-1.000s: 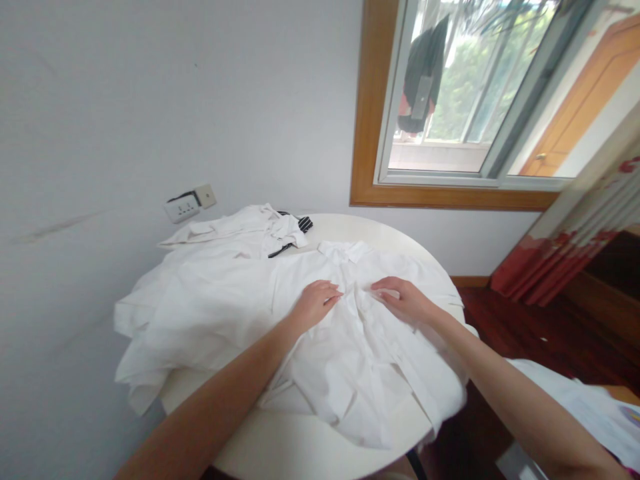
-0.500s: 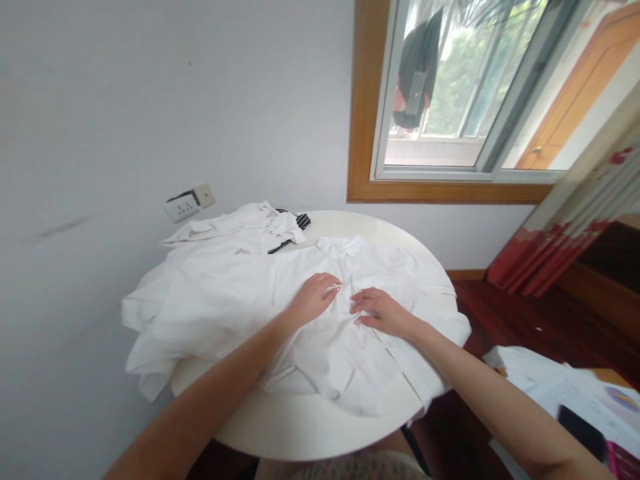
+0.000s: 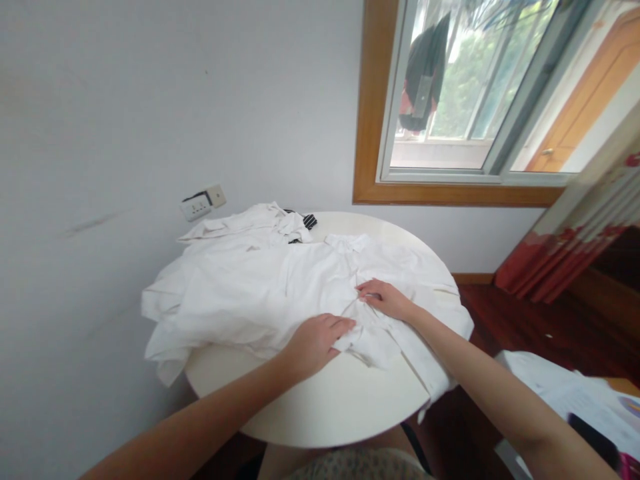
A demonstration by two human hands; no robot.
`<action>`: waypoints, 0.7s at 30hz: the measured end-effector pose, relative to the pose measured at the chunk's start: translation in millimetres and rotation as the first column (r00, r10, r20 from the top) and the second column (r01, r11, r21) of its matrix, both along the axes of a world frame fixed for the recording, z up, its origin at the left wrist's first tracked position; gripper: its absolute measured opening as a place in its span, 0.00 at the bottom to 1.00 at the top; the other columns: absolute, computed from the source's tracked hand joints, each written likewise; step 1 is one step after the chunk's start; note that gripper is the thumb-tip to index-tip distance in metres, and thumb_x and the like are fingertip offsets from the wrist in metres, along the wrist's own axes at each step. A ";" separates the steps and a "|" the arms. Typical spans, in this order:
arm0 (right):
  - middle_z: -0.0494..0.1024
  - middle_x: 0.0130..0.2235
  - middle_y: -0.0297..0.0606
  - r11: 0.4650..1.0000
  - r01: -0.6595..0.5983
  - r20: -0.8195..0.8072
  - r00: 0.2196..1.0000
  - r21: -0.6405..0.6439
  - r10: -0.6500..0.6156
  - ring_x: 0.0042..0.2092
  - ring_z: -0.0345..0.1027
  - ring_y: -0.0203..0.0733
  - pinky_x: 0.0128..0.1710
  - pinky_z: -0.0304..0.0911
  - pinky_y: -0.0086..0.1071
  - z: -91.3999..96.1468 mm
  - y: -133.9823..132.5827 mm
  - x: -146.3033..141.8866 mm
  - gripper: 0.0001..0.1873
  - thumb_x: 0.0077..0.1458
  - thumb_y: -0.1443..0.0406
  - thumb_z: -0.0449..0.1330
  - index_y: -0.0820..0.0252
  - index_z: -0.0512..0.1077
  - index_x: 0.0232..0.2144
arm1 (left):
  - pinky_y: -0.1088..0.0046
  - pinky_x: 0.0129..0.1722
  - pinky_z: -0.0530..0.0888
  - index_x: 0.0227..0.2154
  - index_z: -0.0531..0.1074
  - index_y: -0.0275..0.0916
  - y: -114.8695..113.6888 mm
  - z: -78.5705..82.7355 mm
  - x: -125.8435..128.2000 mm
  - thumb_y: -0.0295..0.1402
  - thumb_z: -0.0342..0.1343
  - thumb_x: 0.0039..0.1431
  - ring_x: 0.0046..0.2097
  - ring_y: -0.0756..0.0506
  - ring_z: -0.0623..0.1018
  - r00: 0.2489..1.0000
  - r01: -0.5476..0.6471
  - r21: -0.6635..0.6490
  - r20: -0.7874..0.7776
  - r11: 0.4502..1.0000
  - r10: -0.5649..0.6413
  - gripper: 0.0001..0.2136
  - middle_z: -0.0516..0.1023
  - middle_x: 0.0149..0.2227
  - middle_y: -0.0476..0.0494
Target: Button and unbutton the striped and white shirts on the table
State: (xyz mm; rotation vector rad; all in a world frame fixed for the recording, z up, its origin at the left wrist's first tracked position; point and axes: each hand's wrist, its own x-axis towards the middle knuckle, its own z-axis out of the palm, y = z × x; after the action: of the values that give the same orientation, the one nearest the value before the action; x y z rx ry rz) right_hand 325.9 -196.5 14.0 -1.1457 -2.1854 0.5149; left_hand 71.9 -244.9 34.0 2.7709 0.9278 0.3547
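A white collared shirt (image 3: 260,293) lies spread over a round cream table (image 3: 330,407), its collar toward the wall. My left hand (image 3: 317,340) rests flat on the shirt's lower hem near the table's middle, fingers stretched out. My right hand (image 3: 385,298) lies on the shirt's front placket a little further back, fingers extended and pressing the cloth. Neither hand grips anything. A second white garment (image 3: 240,223) lies bunched behind the shirt, with a bit of black striped fabric (image 3: 307,220) showing beside it.
A grey wall with a socket (image 3: 203,203) stands behind the table. A wood-framed window (image 3: 450,100) is at the upper right, a red patterned curtain (image 3: 575,247) at the right. Papers and a dark phone (image 3: 590,433) lie at the lower right.
My left hand slid back toward me, from the shirt's middle to its lower hem. The hem now lies higher on the table, with more bare tabletop in front. My right hand stayed near the placket.
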 end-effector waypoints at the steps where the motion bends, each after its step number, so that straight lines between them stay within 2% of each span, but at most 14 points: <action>1: 0.76 0.47 0.39 1.000 0.002 -0.009 1.000 0.007 -0.002 0.52 0.67 0.42 0.59 0.53 0.43 -0.4 0.0 0.1 0.15 0.59 0.57 0.53 0.55 0.75 0.40 | 0.66 0.48 0.69 0.51 0.69 0.44 7.7 2.2 2.7 0.36 0.50 0.59 0.48 0.42 0.74 0.998 -0.060 -0.033 0.008 0.998 0.061 0.17 0.76 0.46 0.43; 3: 0.76 0.47 0.40 0.999 0.004 -0.046 0.999 0.037 -0.002 0.54 0.65 0.43 0.59 0.52 0.43 0.9 -0.4 0.8 0.17 0.60 0.55 0.51 0.56 0.75 0.42 | 0.67 0.44 0.70 0.45 0.72 0.43 25.9 9.9 9.1 0.40 0.47 0.60 0.43 0.42 0.76 0.980 -0.182 -0.111 0.066 0.977 0.190 0.15 0.79 0.40 0.43; 4: 0.76 0.48 0.41 0.998 0.015 -0.081 0.997 0.057 -0.010 0.56 0.63 0.44 0.59 0.52 0.43 2.6 -0.8 1.5 0.19 0.60 0.54 0.50 0.56 0.74 0.43 | 0.68 0.44 0.70 0.44 0.73 0.43 35.9 14.2 12.7 0.42 0.46 0.61 0.43 0.42 0.76 0.967 -0.203 -0.157 0.123 0.967 0.223 0.15 0.79 0.40 0.44; 6: 0.74 0.50 0.41 0.997 0.050 -0.178 0.983 0.066 -0.038 0.57 0.60 0.44 0.59 0.52 0.42 7.8 -2.7 2.7 0.22 0.61 0.52 0.47 0.55 0.74 0.45 | 0.70 0.44 0.70 0.42 0.73 0.42 56.2 21.2 20.0 0.44 0.48 0.59 0.44 0.43 0.76 0.943 -0.177 -0.240 0.237 0.954 0.235 0.15 0.78 0.42 0.45; 8: 0.71 0.53 0.42 0.999 0.047 -0.270 0.962 0.020 -0.040 0.57 0.61 0.45 0.58 0.54 0.41 13.7 -5.9 2.5 0.25 0.61 0.50 0.45 0.55 0.70 0.50 | 0.71 0.44 0.70 0.40 0.72 0.41 74.8 23.6 26.8 0.45 0.51 0.56 0.43 0.44 0.75 0.923 -0.150 -0.292 0.300 0.945 0.240 0.15 0.78 0.41 0.47; 11: 0.63 0.60 0.41 0.999 -0.041 -0.295 0.955 -0.035 0.029 0.58 0.59 0.46 0.57 0.55 0.40 20.0 -9.9 -2.1 0.34 0.55 0.48 0.54 0.54 0.58 0.60 | 0.71 0.39 0.70 0.38 0.69 0.40 94.8 18.8 34.0 0.46 0.57 0.50 0.38 0.45 0.75 0.894 -0.215 -0.348 0.306 0.913 0.327 0.17 0.76 0.35 0.49; 12: 0.63 0.60 0.41 0.998 -0.056 -0.281 0.959 -0.033 0.045 0.58 0.59 0.46 0.57 0.55 0.39 20.5 -9.8 -4.4 0.36 0.52 0.49 0.58 0.54 0.57 0.60 | 0.72 0.38 0.71 0.39 0.67 0.40 98.6 16.2 34.8 0.45 0.58 0.49 0.37 0.46 0.74 0.881 -0.251 -0.350 0.304 0.902 0.363 0.18 0.75 0.34 0.49; 14: 0.69 0.54 0.40 1.000 -0.016 -0.271 0.963 -0.026 0.008 0.55 0.62 0.44 0.56 0.56 0.37 18.8 -5.9 -8.3 0.29 0.51 0.52 0.60 0.55 0.66 0.54 | 0.72 0.36 0.71 0.43 0.64 0.40 101.1 12.4 33.4 0.44 0.59 0.49 0.35 0.47 0.74 0.857 -0.309 -0.300 0.324 0.902 0.401 0.20 0.74 0.35 0.49; 15: 0.73 0.49 0.39 0.999 0.033 -0.286 0.957 -0.027 -0.039 0.51 0.65 0.43 0.54 0.58 0.37 16.7 -2.2 -9.3 0.23 0.53 0.53 0.59 0.56 0.70 0.48 | 0.71 0.37 0.71 0.44 0.64 0.40 99.9 12.0 31.0 0.43 0.58 0.51 0.36 0.48 0.74 0.857 -0.308 -0.243 0.350 0.920 0.379 0.20 0.73 0.37 0.48; 17: 0.77 0.40 0.38 0.989 0.143 -0.334 0.931 -0.048 -0.151 0.45 0.68 0.42 0.50 0.60 0.36 10.6 7.1 -8.7 0.16 0.54 0.54 0.57 0.59 0.73 0.37 | 0.68 0.44 0.71 0.47 0.63 0.42 94.0 14.6 23.8 0.42 0.56 0.54 0.42 0.47 0.74 0.892 -0.220 -0.081 0.387 0.972 0.234 0.19 0.72 0.44 0.45; 19: 0.77 0.37 0.38 0.970 0.217 -0.377 0.894 -0.110 -0.243 0.41 0.69 0.42 0.46 0.62 0.35 3.3 16.4 -5.2 0.16 0.51 0.53 0.58 0.60 0.73 0.34 | 0.64 0.53 0.66 0.50 0.65 0.44 86.0 19.7 15.4 0.44 0.56 0.55 0.52 0.44 0.70 0.945 -0.024 0.067 0.328 0.997 0.000 0.21 0.68 0.52 0.42; 21: 0.77 0.36 0.37 0.950 0.233 -0.403 0.865 -0.207 -0.300 0.37 0.69 0.41 0.39 0.63 0.33 -3.6 22.9 -1.0 0.18 0.50 0.52 0.59 0.61 0.73 0.34 | 0.60 0.60 0.59 0.55 0.63 0.47 79.5 23.5 8.3 0.49 0.59 0.49 0.60 0.40 0.61 0.962 0.165 0.109 0.200 0.980 -0.184 0.30 0.62 0.60 0.42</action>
State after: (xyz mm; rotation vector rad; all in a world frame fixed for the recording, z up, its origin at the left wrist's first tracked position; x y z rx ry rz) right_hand 324.9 -173.6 10.4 -1.2528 -1.5997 0.7421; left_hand 80.1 -165.5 57.5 2.8001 0.6272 0.6598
